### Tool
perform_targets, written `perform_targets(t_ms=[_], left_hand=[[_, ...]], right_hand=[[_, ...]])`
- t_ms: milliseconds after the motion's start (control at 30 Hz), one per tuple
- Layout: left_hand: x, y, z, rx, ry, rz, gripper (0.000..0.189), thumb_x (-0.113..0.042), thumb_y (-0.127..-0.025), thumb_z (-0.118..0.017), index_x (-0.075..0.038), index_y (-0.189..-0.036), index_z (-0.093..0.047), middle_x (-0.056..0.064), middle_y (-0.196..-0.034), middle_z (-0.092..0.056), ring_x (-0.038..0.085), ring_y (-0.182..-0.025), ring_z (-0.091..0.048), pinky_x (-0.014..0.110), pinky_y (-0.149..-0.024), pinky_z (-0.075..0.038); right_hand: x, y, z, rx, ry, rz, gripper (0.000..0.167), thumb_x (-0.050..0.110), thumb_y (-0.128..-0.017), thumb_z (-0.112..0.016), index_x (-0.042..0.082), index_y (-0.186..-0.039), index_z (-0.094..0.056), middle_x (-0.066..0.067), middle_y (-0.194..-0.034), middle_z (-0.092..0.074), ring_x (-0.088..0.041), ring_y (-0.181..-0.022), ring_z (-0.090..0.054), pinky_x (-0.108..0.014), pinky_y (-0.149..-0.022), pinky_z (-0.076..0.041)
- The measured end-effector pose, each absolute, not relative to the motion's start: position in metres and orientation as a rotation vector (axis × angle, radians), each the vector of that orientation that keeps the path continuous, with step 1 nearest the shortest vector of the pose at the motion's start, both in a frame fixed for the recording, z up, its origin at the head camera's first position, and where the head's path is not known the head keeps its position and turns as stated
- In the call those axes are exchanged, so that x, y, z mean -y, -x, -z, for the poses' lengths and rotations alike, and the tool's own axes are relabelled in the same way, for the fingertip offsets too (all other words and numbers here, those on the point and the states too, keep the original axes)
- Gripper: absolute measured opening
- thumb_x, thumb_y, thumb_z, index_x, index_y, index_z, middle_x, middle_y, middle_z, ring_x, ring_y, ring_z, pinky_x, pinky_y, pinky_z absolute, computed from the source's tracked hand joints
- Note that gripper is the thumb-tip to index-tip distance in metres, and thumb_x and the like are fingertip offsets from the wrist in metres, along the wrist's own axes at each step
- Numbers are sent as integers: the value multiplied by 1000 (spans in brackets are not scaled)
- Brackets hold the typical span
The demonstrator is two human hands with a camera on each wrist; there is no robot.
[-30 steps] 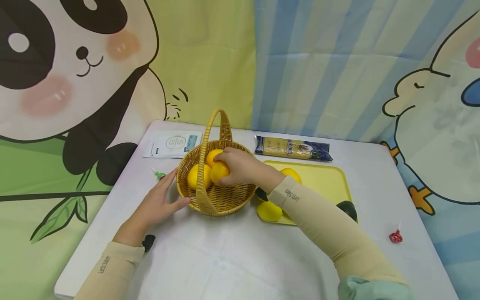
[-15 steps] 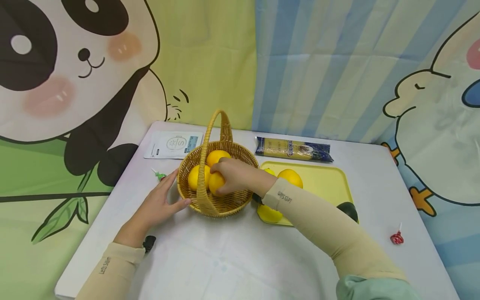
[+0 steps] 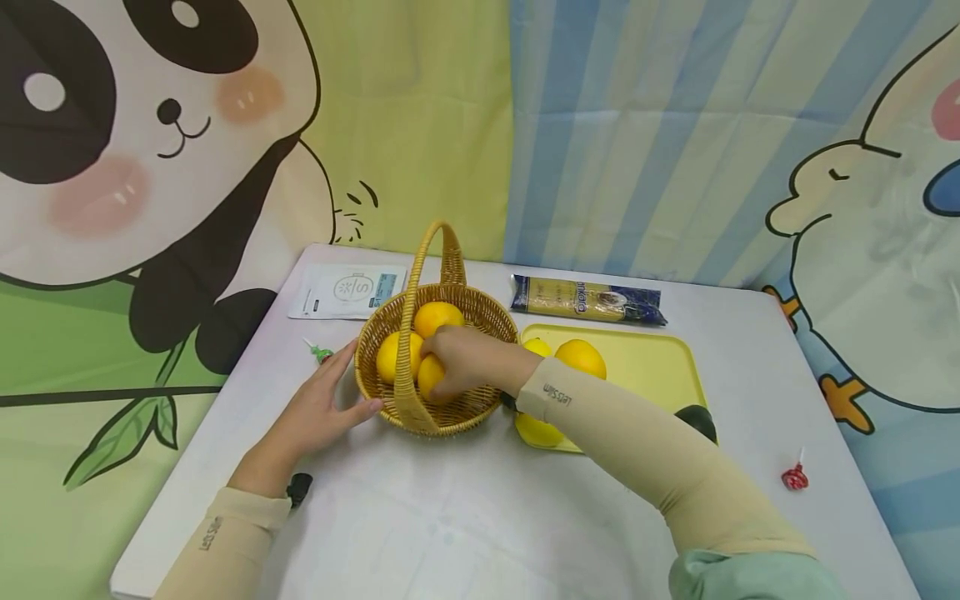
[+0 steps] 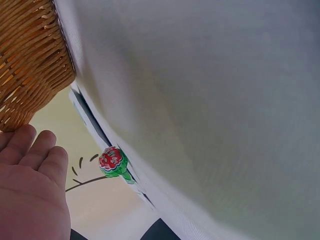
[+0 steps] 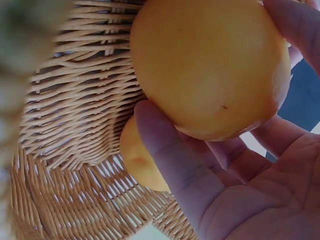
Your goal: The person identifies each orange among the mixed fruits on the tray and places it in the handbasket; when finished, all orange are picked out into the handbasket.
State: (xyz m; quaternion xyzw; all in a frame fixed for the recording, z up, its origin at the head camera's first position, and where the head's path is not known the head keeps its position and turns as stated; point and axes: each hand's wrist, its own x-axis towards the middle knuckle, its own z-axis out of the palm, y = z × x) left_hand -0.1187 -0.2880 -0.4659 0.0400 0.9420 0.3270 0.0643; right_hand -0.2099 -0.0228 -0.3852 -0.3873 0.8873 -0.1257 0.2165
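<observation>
My right hand (image 3: 471,362) reaches into a wicker basket (image 3: 491,312) with a tall handle and holds an orange (image 3: 430,377). In the right wrist view the orange (image 5: 210,65) sits between thumb and curled fingers, low by the woven wall, with another orange (image 5: 142,157) beneath. Two more oranges are inside the basket: one toward the back (image 3: 438,317), one behind the handle (image 3: 390,358). My left hand (image 3: 315,412), fingers extended, rests at the basket's left side; in the left wrist view its fingertips are right at the wicker (image 4: 35,60).
Right of the basket lies a yellow tray (image 3: 652,367) bearing an orange (image 3: 581,358), lemons (image 3: 538,430) and a dark green fruit (image 3: 696,421), partly covered by my right arm. Behind are a pasta packet (image 3: 588,300) and a white pouch (image 3: 330,292). Lollipops lie left (image 3: 321,353) and right (image 3: 795,477).
My right hand has moved lower into the basket and slightly toward me with the orange, uncovering more of the back orange. My left hand stays in place.
</observation>
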Motion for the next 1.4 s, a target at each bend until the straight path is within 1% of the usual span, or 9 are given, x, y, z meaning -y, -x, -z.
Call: perform_targets(t_ms=[133,367,600,767,900,1067,1200,1300,1400], left_hand=[[288,119,466,-2844,-117,-983,115,-73,-84,-73,-30,-170,-10,10,-176,-20,48,-159,-23,76,-121,-26],[287,118,465,-2838,-109,-978,116,-75,-84,-72,-30,-170,-9,10,-176,-19,48,-159,-23,76,-121,-26],[286,118,465,-2840,-116,-988,116,-74,-84,-72,-29,-170,-10,10,-176,-19,48,-159,-23,76,-121,-26],[286,118,465,-2842,-124,-991,115,-73,-84,-73,-29,-170,-10,10,-176,-20,48,-159,-23,76,-121,-26],[286,119,466,-2842,-125,-990,115,-73,-84,-73,-30,-170,-10,10,-176,-20,48,-159,-23,76,-121,-26],[286,118,465,-2848,-125,-980,115,-73,-84,-73,-30,-170,-10,11,-176,-20,48,-159,-23,76,-121,-26],[286,118,465,-2844,-124,-979,115,-73,-84,-72,-30,-170,-9,10,-176,-19,48,-159,-23,76,-121,-26],[287,118,464,-2842,-126,-982,114,-73,-85,-72,-31,-170,-8,9,-177,-18,48,-159,-23,76,-121,-25],[288,118,464,-2847,-135,-988,114,-71,-85,-73,-31,-170,-9,9,-176,-19,48,-159,-23,75,-122,-25]], right_hand=[[25,208,387,-2473,1043,323,64,36,-83,-86,11,-138,-66,0,-118,-72,-14,-101,-63,-28,-89,-56],[28,206,389,-2476,1008,323,57,36,-82,-87,12,-130,-68,2,-110,-71,-14,-96,-63,-28,-85,-56],[27,204,391,-2490,1019,334,59,41,-82,-88,13,-130,-68,1,-115,-71,-13,-100,-63,-28,-89,-56],[26,203,392,-2487,1023,358,57,42,-82,-88,13,-128,-69,2,-111,-71,-13,-95,-63,-26,-82,-55],[25,202,390,-2480,1014,359,59,42,-82,-87,13,-130,-68,4,-107,-68,-13,-91,-61,-24,-77,-53],[24,201,386,-2472,1024,349,67,45,-82,-87,11,-136,-66,3,-106,-68,-13,-89,-60,-25,-75,-52],[21,204,380,-2476,1031,360,76,48,-83,-86,10,-143,-62,0,-119,-72,-14,-96,-62,-27,-84,-55],[17,205,373,-2496,1048,379,80,51,-85,-84,9,-147,-58,-4,-136,-70,-17,-114,-65,-31,-100,-55],[13,206,366,-2518,1050,395,81,54,-86,-81,11,-151,-55,-5,-147,-63,-22,-132,-60,-38,-114,-51]])
